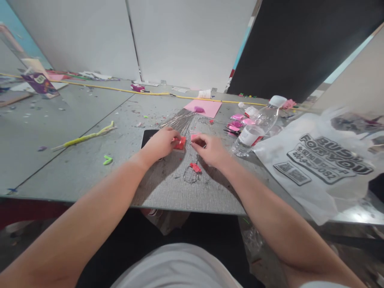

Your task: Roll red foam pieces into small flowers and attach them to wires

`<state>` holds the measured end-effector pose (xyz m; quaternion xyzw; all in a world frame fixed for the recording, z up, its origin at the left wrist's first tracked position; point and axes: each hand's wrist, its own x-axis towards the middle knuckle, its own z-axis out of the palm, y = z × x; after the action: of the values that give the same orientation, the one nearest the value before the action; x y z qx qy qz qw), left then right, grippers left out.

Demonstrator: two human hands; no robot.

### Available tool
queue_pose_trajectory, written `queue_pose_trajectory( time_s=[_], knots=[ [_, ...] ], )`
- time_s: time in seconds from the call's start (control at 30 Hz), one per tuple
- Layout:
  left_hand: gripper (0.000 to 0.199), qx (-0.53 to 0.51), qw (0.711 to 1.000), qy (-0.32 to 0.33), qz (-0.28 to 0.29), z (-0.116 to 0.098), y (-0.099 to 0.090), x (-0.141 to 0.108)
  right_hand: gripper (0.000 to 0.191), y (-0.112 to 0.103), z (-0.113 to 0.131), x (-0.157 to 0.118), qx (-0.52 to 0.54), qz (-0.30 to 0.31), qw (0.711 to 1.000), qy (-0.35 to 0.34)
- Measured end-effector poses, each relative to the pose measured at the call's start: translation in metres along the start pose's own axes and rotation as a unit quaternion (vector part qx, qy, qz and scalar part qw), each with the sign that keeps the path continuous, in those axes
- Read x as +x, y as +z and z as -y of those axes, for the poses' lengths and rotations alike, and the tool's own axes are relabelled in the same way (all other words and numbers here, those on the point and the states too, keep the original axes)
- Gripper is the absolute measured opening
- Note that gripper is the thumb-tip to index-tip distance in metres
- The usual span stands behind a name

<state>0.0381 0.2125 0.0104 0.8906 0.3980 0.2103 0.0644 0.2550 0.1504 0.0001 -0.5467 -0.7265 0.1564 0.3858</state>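
My left hand [162, 143] rests by a dark flat pad, its fingers bent and closed on small red pieces [181, 143] in a shallow block or box. Opposite it, my right hand [211, 150] is closed in a pinch at a small pink piece [195, 137]; the fingertips partly cover it. Between my forearms lies a bent wire loop [190, 175] with a red flower-like piece [195, 167] on it. Beyond my hands, a bundle of thin metal wires [179, 120] fans out towards a pink sheet [210, 107].
A clear plastic bottle [255, 130] stands right of my right hand, near pink packets [237, 122]. A white plastic bag [315, 160] fills the right side. At left lie a yellow-green twisted strand [85, 137] and a green bent piece [107, 160]. A yellow cable [120, 88] crosses the back.
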Motion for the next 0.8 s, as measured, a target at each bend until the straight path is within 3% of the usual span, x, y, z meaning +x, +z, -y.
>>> queue_pose_trajectory(
  time_s=[0.13,0.23,0.37,0.53,0.67,0.73,0.8],
  knots=[
    [0.024,-0.131,0.99,-0.042,-0.022,-0.008,-0.012,-0.001,0.014,-0.003,0.004,-0.002,0.02,-0.015,0.999,-0.026],
    [0.027,-0.222,0.972,-0.081,0.01,-0.016,-0.019,-0.004,0.018,-0.004,0.009,-0.003,0.037,-0.014,0.996,-0.08],
    [0.03,-0.304,0.947,-0.08,0.066,-0.023,-0.02,-0.008,0.016,-0.003,0.013,-0.005,0.03,-0.022,0.99,-0.138],
    [0.028,-0.447,0.887,-0.087,0.073,-0.025,-0.015,-0.009,0.011,-0.002,0.014,-0.007,0.023,-0.058,0.985,-0.16],
    [0.037,-0.555,0.819,-0.134,0.052,-0.022,-0.01,-0.01,0.005,-0.002,0.013,-0.007,0.018,-0.061,0.983,-0.169],
    [0.037,-0.572,0.805,-0.145,0.06,-0.021,-0.009,-0.01,0.005,-0.003,0.012,-0.007,0.009,-0.058,0.982,-0.179],
    [0.03,-0.565,0.811,-0.139,0.065,-0.021,-0.009,-0.01,0.007,-0.004,0.011,-0.006,-0.008,-0.057,0.979,-0.194]
  ],
)
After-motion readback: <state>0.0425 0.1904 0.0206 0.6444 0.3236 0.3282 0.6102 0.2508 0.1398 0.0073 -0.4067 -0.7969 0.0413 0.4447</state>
